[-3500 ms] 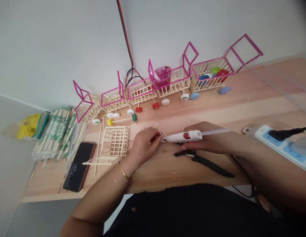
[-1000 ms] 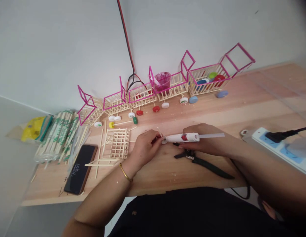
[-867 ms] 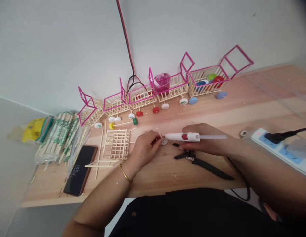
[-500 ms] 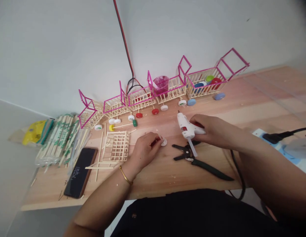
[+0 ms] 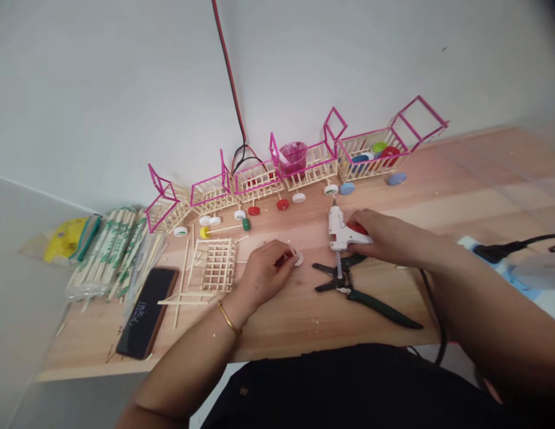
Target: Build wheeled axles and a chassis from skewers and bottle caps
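Between its fingertips my left hand (image 5: 267, 269) pinches a thin wooden stick (image 5: 291, 246), whose lower end meets a white bottle cap (image 5: 298, 258) on the table. My right hand (image 5: 371, 232) grips a white glue gun (image 5: 338, 229) by its handle, nozzle pointing away from me. A clear glue stick (image 5: 339, 265) juts from the gun's rear, over dark-green-handled pliers (image 5: 380, 308). Left of my left hand lies a small lattice frame of sticks (image 5: 218, 265). Just beyond it is a stick axle (image 5: 226, 228) with a yellow cap and a green cap at its ends.
Several stick carts with magenta rims (image 5: 259, 182) and bottle-cap wheels line the wall. A magenta cup (image 5: 294, 158) stands among them. At left are a phone (image 5: 147, 313) and bagged sticks (image 5: 108, 253). A power strip with a black plug (image 5: 489, 253) is at right.
My right hand has turned the glue gun so that it points more straight away from me, its rear swinging left over the pliers. My left hand keeps its pinch on the stick.
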Demonstrator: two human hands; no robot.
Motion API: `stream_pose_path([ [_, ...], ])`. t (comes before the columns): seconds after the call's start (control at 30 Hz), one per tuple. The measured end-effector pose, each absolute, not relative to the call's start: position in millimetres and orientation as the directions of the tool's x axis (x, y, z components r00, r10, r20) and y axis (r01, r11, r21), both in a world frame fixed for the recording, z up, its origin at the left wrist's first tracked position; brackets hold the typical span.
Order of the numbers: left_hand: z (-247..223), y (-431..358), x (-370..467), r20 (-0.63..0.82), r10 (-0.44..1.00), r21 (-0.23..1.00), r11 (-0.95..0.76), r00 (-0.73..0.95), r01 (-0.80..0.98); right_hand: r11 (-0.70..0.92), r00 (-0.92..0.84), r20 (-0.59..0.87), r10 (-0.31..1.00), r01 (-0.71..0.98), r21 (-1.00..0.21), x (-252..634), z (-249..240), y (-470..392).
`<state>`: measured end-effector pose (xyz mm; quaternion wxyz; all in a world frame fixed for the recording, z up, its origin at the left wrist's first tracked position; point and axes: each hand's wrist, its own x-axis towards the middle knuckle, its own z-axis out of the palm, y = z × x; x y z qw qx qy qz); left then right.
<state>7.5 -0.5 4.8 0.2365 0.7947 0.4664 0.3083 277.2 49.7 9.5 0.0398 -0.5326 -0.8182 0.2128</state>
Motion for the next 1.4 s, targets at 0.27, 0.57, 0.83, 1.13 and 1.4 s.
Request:
stream_pose_path([
  [0.27, -2.0, 1.7, 4.8, 0.304, 0.868, 0.652, -0.49, 0.392, 0.579, 0.405, -0.433, 0.036, 0.901, 0.805, -0.433, 288.2, 14.2, 49.6],
  [0.57, -9.4, 2.6, 4.1, 0.319, 0.822, 0.525, -0.568, 0.472, 0.634, 0.598, -0.512, 0.318, 0.798, 0.603, -0.528, 255.2, 21.4, 40.5],
  [0.83, -8.1, 1.7, 10.6, 0.282, 0.815, 0.461, -0.578, 0.506, 0.674, 0.651, -0.612, 0.335, 0.716, 0.413, -0.637, 208.3, 25.7, 21.4],
  [1.13, -7.7, -0.1, 12.2, 0.228, 0.835, 0.435, -0.547, 0.5, 0.716, 0.676, -0.679, 0.319, 0.661, 0.355, -0.646, 198.5, 21.3, 24.5],
  [1.4, -7.0, 1.5, 9.2, 0.195, 0.86, 0.399, -0.509, 0.472, 0.763, 0.688, -0.672, 0.304, 0.675, 0.425, -0.588, 199.4, 18.4, 26.1],
])
